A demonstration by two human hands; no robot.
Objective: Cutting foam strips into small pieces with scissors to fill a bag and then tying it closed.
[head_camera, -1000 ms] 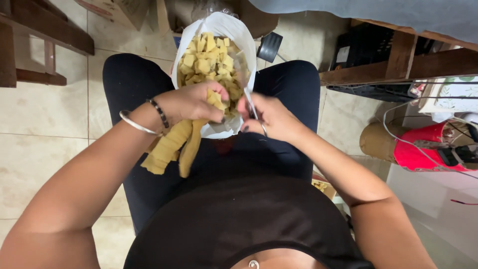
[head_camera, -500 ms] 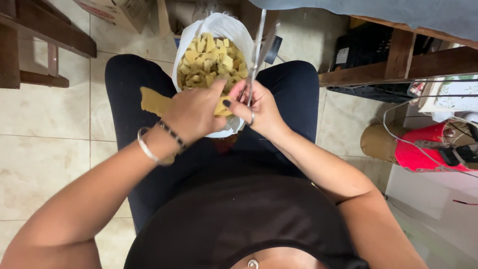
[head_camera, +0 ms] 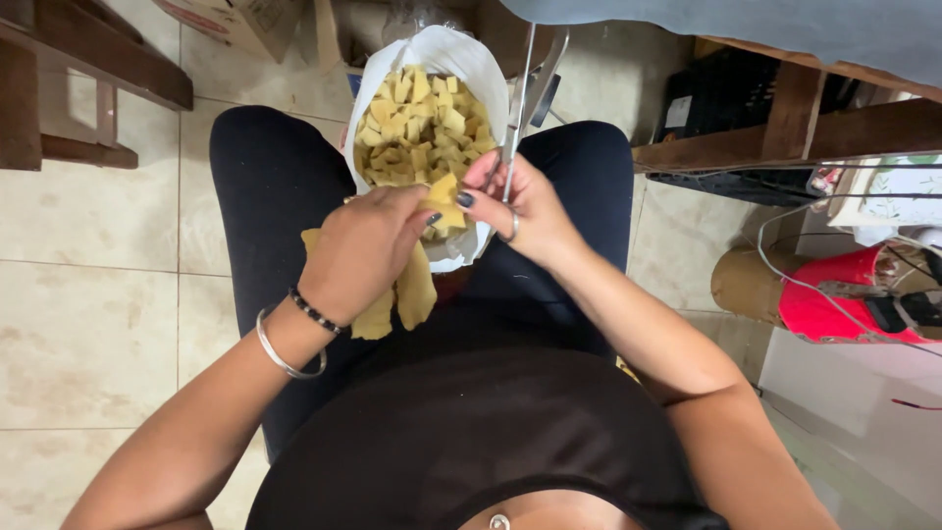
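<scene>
Tiled floor (head_camera: 88, 324) lay beneath the lap-held white bag (head_camera: 461, 54) of yellow squares. Scissors (head_camera: 525, 88) had swung upright in the right hand (head_camera: 520, 211); the left hand (head_camera: 358, 250) gripped a yellow strip (head_camera: 417, 290) just below that bag, between cuts.

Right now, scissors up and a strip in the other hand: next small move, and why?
Probably bring the scissors down onto the yellow strip near the left hand and snip. The right hand holds them blades-up, off the strip, whose end sits over the white bag of cut yellow squares, so a piece should drop in.
</scene>
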